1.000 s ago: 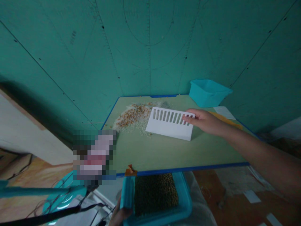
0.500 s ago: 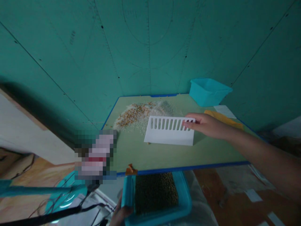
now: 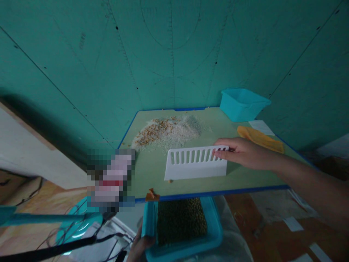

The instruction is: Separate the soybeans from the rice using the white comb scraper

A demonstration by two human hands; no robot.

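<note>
Blue-edged tabletop [image 3: 253,176] lies under the right hand [image 3: 241,153], clamped on a slotted white scraper [image 3: 196,170] near the front edge [image 3: 218,193], with room between it and the grain pile [image 3: 169,133], while the left hand [image 3: 140,244] grips the teal tub [image 3: 214,222] below.

I see room for a hand on the table [image 3: 214,118] between the grain heap [image 3: 167,131] and the blue bin [image 3: 244,107] at the back right. Nearer the front, the white slotted plate [image 3: 195,170] and the right hand [image 3: 240,153] gripping it bar the middle, with the orange cloth [image 3: 259,137] behind the wrist. Before the plate runs a narrow bare strip, one loose grain [image 3: 170,181] by its left corner.
</note>
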